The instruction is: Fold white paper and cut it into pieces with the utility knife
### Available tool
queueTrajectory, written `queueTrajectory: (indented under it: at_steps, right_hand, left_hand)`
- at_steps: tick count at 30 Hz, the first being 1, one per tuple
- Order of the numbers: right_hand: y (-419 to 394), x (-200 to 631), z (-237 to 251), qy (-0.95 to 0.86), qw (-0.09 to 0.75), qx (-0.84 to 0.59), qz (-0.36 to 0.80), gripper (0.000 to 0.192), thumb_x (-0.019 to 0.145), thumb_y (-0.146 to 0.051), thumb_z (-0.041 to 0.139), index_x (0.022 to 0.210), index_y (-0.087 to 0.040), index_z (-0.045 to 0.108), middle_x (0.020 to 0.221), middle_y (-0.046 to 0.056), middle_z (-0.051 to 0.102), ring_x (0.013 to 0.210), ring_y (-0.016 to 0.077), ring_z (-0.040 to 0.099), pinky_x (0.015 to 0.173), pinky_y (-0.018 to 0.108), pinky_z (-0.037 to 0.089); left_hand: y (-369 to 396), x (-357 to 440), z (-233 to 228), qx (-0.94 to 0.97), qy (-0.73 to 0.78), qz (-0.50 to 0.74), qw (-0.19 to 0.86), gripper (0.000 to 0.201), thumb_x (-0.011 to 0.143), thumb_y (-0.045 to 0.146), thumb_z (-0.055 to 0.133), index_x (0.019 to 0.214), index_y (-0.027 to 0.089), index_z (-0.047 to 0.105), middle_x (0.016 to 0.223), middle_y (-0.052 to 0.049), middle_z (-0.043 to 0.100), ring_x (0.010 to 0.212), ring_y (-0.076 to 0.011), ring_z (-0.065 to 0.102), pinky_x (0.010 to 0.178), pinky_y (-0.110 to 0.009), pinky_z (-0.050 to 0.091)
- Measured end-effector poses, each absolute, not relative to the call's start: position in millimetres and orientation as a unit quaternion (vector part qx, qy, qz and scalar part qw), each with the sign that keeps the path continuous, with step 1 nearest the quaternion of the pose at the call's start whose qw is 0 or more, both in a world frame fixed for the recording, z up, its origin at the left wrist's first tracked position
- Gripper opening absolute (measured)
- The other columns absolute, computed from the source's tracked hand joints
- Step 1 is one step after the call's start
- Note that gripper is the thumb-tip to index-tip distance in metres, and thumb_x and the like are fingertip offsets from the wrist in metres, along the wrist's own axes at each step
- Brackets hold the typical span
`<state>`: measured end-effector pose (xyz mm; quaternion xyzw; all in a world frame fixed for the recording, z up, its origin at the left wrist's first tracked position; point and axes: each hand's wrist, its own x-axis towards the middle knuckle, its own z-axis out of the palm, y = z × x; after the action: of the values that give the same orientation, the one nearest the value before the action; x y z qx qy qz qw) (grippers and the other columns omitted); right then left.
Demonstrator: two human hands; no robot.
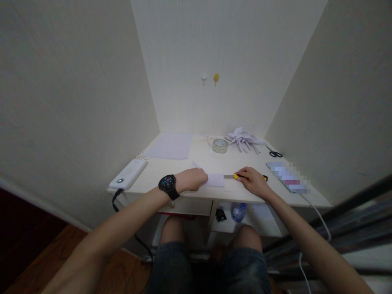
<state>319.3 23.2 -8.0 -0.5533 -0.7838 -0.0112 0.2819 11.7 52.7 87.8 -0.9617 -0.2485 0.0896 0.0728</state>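
The right hand [254,181] has its grip closed round a yellow knife [237,176], whose blade points left and lies on the counter [183,163] at the edge of a small paper [214,179]; the left hand [192,179], watch [168,184] on its wrist, lies flat with fingers loosely curled, pressing the paper down near the front edge; behind stand a tape roll [219,145], scissors [275,153], a larger sheet [171,145] and a power bank [128,174].

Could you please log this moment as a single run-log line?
left hand: pressing paper sheet flat | right hand: gripping yellow utility knife, blade at sheet's edge | nearby: tape roll, scissors
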Motion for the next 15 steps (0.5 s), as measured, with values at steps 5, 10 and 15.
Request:
queueTrajectory:
  at_steps: [5, 10, 15]
  right_hand:
    - [21.5, 318.6, -5.1, -0.765, 0.276, -0.581, -0.032, 0.028, 0.094, -0.031, 0.055, 0.106, -0.019, 0.078, 0.101, 0.010, 0.071, 0.094, 0.0247, 0.062, 0.085, 0.037, 0.049]
    - [20.4, 320.6, -4.2, -0.710, 0.277, -0.643, -0.079, 0.029, 0.094, -0.035, 0.055, 0.102, -0.019, 0.078, 0.100, 0.013, 0.071, 0.094, 0.0272, 0.062, 0.083, 0.039, 0.048]
    - [19.2, 318.9, -3.8, -0.653, 0.289, -0.687, -0.135, 0.030, 0.093, -0.034, 0.054, 0.102, -0.017, 0.078, 0.098, 0.014, 0.069, 0.092, 0.0274, 0.062, 0.080, 0.038, 0.047]
  left_hand:
    - [53.1, 8.7, 75.9, -0.963, -0.247, 0.047, 0.093, 0.025, 0.084, 0.000, 0.049, 0.089, 0.010, 0.072, 0.090, -0.019, 0.073, 0.088, -0.0285, 0.071, 0.076, -0.037, 0.054]
    - [57.9, 3.2, 67.4, -0.934, -0.344, -0.085, 0.054, 0.023, 0.089, 0.012, 0.051, 0.082, 0.013, 0.073, 0.084, -0.017, 0.074, 0.084, -0.0284, 0.071, 0.078, -0.039, 0.053]
    - [62.3, 1.4, 73.8, -0.704, -0.491, -0.461, -0.225, 0.018, 0.089, 0.033, 0.062, 0.090, 0.017, 0.070, 0.079, -0.007, 0.073, 0.075, -0.0209, 0.070, 0.070, -0.031, 0.053]
